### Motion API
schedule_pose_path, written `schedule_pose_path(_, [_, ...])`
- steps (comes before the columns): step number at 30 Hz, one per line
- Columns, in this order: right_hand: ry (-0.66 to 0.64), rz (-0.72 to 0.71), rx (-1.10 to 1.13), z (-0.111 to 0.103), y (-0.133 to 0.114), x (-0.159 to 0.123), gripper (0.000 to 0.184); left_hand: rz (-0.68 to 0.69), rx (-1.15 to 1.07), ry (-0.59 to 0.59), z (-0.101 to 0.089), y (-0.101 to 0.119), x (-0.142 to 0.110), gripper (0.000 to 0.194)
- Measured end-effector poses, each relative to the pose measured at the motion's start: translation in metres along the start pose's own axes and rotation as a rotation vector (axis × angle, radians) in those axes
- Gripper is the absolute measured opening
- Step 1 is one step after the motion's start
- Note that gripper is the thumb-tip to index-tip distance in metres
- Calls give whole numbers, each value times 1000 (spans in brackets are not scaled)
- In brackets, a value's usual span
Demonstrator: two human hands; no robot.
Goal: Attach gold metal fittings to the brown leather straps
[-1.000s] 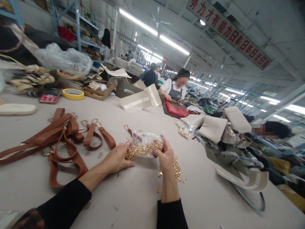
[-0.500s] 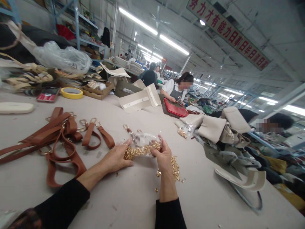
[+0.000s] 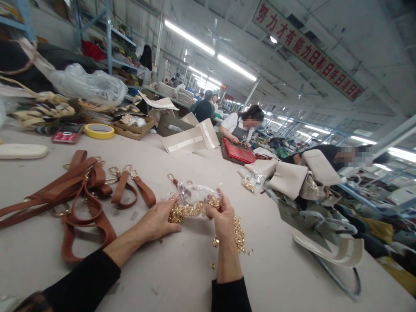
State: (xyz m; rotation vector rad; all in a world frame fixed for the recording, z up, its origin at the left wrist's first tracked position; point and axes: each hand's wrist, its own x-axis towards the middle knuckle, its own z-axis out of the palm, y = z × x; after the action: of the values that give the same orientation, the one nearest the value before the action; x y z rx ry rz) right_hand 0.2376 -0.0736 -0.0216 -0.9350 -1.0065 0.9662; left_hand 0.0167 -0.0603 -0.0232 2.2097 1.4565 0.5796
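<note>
Between my hands is a clear plastic bag (image 3: 195, 195) filled with small gold metal fittings. My left hand (image 3: 159, 221) is closed on the bag's left end, thumb toward me. My right hand (image 3: 223, 216) pinches its right end between thumb and fingers. Loose gold fittings (image 3: 239, 236) lie in a pile on the table just right of my right wrist, with a few single ones nearer me. Behind the bag a small brown strap with a clip (image 3: 173, 178) is partly hidden. Brown leather straps (image 3: 87, 195) with gold hardware lie to the left of my left hand.
The table (image 3: 273, 277) also bears yellow tape (image 3: 99, 131), a calculator (image 3: 67, 133) and an open cardboard box (image 3: 134, 129) at the back left. Cream bag pieces (image 3: 289, 178) are heaped at the right. Across the table a person (image 3: 242, 125) handles a red bag (image 3: 238, 151).
My hands keep their hold on the bag with barely any movement. The view has shifted slightly. The person across the table has bent lower over the red bag.
</note>
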Motion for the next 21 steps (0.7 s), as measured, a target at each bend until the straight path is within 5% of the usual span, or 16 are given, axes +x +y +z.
schedule_pose_path(21, [36,20,33,1,-2,0,82,27,-34,7,-1,1,-2,95])
